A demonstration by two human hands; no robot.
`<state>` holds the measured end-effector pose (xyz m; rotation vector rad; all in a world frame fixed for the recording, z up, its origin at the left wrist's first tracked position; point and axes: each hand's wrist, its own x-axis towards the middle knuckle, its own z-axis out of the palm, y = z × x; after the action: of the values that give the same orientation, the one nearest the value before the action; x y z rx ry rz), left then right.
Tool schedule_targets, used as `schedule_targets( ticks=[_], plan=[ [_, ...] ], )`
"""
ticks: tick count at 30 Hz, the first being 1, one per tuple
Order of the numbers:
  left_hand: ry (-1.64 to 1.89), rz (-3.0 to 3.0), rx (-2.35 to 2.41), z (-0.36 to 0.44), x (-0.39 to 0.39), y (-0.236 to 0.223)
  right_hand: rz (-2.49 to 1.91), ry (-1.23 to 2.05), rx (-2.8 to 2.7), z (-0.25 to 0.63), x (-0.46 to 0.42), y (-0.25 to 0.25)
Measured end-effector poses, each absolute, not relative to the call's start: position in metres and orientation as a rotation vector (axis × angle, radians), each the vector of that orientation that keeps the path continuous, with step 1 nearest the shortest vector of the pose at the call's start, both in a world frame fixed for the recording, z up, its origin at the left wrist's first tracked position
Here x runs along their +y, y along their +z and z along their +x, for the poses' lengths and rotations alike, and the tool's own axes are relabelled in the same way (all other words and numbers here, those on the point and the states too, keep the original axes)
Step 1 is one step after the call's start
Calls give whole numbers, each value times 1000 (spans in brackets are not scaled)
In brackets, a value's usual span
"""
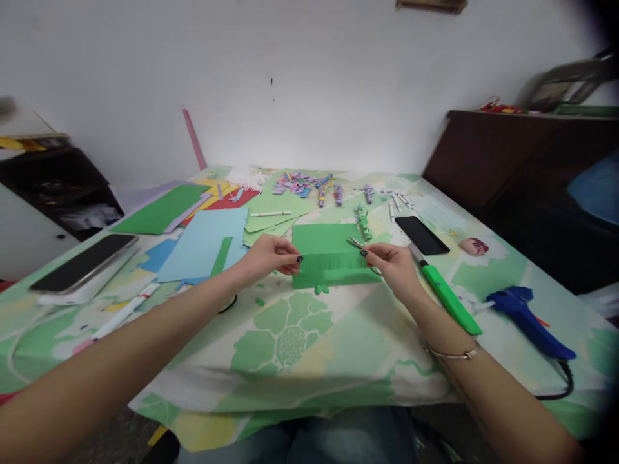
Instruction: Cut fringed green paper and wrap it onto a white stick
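A fringed green paper strip [333,262] is stretched between my hands above the tablecloth, with small cuts along part of it. My left hand [271,256] pinches its left end between thumb and finger. At the other end, my right hand [393,263] pinches the strip and also holds a pair of scissors [356,243], blades pointing up and left. Behind and below the strip lies a green paper sheet [322,236]. A small green paper cutout [322,289] rests at the sheet's front edge. Just beyond my right hand is a green curled paper piece [363,223].
On the left are a light blue sheet [203,238], stacked colored papers [162,209] and a phone [84,261]. To the right lie a black phone [422,234], a green-handled cutter [449,298] and a blue glue gun [529,321] with its cord. Paper scraps [300,183] lie at the back.
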<state>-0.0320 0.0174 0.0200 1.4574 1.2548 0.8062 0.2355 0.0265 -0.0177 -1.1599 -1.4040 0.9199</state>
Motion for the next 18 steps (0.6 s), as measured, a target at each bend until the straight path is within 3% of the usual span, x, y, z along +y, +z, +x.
schedule_targets(
  ticks=[14,18],
  plan=[
    [1096,1513,1412,-52,10,19,-1166,834,-1192,278,32,-8],
    [917,1716,1417,-25,0,14,-1180,871,-1143,284,38,-14]
  ],
)
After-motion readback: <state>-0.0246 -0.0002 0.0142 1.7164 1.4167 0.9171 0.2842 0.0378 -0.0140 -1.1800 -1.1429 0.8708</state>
